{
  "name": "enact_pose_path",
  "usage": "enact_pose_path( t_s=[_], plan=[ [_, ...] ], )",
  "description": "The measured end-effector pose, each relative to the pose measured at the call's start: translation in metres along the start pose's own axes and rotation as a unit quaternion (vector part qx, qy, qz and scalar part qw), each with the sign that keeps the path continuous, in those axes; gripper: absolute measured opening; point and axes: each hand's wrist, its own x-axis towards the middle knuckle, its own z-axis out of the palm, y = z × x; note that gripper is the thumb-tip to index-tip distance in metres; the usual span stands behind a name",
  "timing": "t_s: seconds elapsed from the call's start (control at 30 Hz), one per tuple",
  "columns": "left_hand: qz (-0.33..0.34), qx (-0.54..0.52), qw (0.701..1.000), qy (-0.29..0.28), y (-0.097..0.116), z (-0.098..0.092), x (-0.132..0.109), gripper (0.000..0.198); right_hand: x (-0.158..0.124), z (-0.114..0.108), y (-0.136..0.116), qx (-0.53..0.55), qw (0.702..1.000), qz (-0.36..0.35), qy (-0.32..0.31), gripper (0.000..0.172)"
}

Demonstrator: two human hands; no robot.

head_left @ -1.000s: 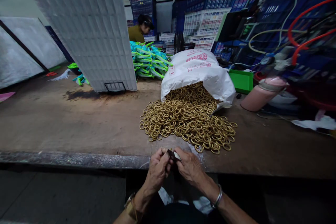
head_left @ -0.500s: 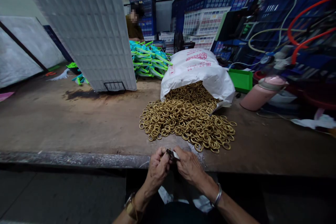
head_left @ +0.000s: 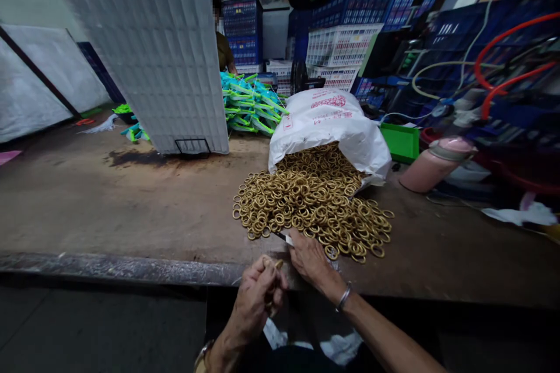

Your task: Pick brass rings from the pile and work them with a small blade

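The left hand [head_left: 260,294] is gripping a brass ring [head_left: 277,264] over the desk [head_left: 131,210] edge. The right hand [head_left: 311,256] is pinching a small flat tool [head_left: 284,238] beside the ring pile [head_left: 312,204]. If that grip is loosening, the ring risks dropping off the edge.

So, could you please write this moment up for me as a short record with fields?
Place: wooden table
Pile of rings: spills from a white sack lying on its side
Left hand: closed, at the table's near edge, gold ring at its fingertips
Right hand: pinching a small dark piece, at the pile's near edge
Behind: white grid panel, green bundles, green tray, pink bottle on its side
Other person: partly hidden by the panel
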Motion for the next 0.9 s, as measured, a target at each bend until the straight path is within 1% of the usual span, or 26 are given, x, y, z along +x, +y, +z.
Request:
enact_pose_path(
  t_s=[0.1,0.2,0.27,0.37,0.47,0.53,0.63,0.77,0.9],
  plan=[
    [-0.013,-0.057,0.998,0.022,0.002,-0.003,0.005,0.032,0.016,0.004,-0.001,0.017,0.999,0.003,0.048,0.023],
    [-0.016,-0.087,0.996,0.012,-0.002,-0.01,0.009,0.025,0.029,0.009,-0.003,0.003,0.998,0.018,0.062,0.029],
    [-0.029,-0.117,0.993,0.001,-0.004,-0.014,0.011,0.019,0.036,0.01,-0.003,-0.011,0.998,0.024,0.061,0.027],
    [-0.056,-0.162,0.985,-0.009,-0.007,-0.018,0.013,0.019,0.041,0.012,-0.003,-0.021,0.997,0.029,0.062,0.021],
    [-0.07,-0.193,0.979,-0.006,-0.009,-0.02,0.016,0.017,0.043,0.013,0.0,-0.005,0.997,0.028,0.078,0.022],
    [-0.07,-0.204,0.977,0.002,-0.01,-0.021,0.018,0.019,0.044,0.013,0.0,0.015,0.996,0.034,0.086,0.02],
    [-0.06,-0.197,0.978,0.01,-0.01,-0.021,0.019,0.023,0.048,0.011,-0.002,0.024,0.994,0.063,0.086,0.017],
    [-0.063,-0.195,0.979,0.017,-0.011,-0.018,0.02,0.029,0.054,0.009,-0.009,-0.01,0.993,0.097,0.072,0.02],
    [-0.075,-0.214,0.974,0.011,-0.01,-0.017,0.022,0.029,0.059,0.008,-0.015,-0.036,0.991,0.118,0.059,0.018]
  ],
)
